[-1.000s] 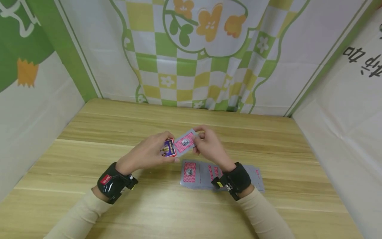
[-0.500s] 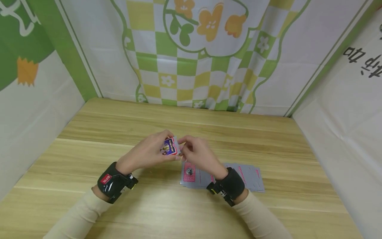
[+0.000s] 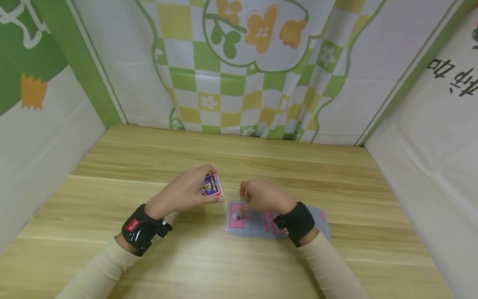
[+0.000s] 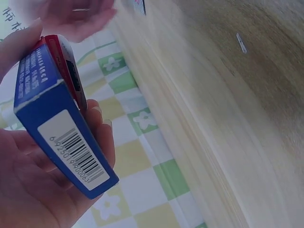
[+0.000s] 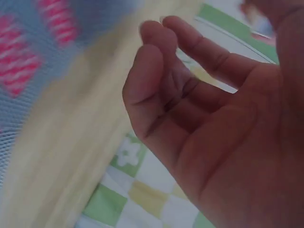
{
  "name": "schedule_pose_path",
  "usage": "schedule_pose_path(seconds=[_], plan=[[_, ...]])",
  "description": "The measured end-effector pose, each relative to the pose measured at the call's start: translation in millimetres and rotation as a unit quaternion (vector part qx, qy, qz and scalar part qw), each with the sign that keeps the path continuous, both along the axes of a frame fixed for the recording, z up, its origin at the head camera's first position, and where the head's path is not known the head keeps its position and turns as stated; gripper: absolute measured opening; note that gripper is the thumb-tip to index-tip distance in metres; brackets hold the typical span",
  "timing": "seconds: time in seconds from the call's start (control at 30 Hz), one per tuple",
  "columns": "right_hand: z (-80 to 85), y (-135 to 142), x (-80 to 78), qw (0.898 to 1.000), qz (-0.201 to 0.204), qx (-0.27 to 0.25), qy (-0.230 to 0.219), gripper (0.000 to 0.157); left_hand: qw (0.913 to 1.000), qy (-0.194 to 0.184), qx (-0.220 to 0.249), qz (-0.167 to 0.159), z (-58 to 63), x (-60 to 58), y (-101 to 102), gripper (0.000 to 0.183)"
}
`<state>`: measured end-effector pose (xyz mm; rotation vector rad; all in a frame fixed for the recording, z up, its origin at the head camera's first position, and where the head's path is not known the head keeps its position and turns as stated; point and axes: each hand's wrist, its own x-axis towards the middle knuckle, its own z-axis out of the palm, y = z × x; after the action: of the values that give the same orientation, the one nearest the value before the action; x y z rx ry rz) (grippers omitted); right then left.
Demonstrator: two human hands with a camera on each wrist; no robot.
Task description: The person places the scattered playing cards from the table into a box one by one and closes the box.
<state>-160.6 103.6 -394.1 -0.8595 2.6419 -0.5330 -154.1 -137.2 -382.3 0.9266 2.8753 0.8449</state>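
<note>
My left hand grips a small playing card box, its thumb and fingers on opposite edges. In the left wrist view the box is blue with a white barcode label and a red part at its open-looking end. My right hand hovers at the spread of playing cards, thumb over the leftmost card. Its fingers are loosely bent, and the right wrist view shows nothing held in the hand. The cards lie face down in an overlapping row, with red patterned backs; my right hand and wrist hide part of them.
The wooden table stretches around both hands. A checkered curtain hangs along its back edge, with white fabric walls at the left and right. A tiny white sliver lies on the wood.
The right hand pushed a single card into the box, where it no longer shows, then let go and moved right and down to the card row. The left hand stayed in place with the box.
</note>
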Motion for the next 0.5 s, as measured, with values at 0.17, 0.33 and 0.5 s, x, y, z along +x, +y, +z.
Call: schedule_pose_path(seconds=[0.17, 0.33, 0.5], plan=[[-14.9, -4.0, 0.4, 0.998, -0.011, 0.054, -0.009, 0.055, 1.0, -0.001, -0.003, 0.002, -0.8, 0.6, -0.3, 0.066], [-13.8, -5.1, 0.9, 0.999, -0.017, 0.047, 0.022, 0.055, 1.0, 0.0, -0.005, -0.005, -0.9, -0.5, -0.2, 0.064], [-1.1, 3.3, -1.7, 0.997, 0.022, -0.067, -0.006, 0.027, 0.9999, 0.003, -0.002, -0.016, -0.8, -1.7, 0.2, 0.064]])
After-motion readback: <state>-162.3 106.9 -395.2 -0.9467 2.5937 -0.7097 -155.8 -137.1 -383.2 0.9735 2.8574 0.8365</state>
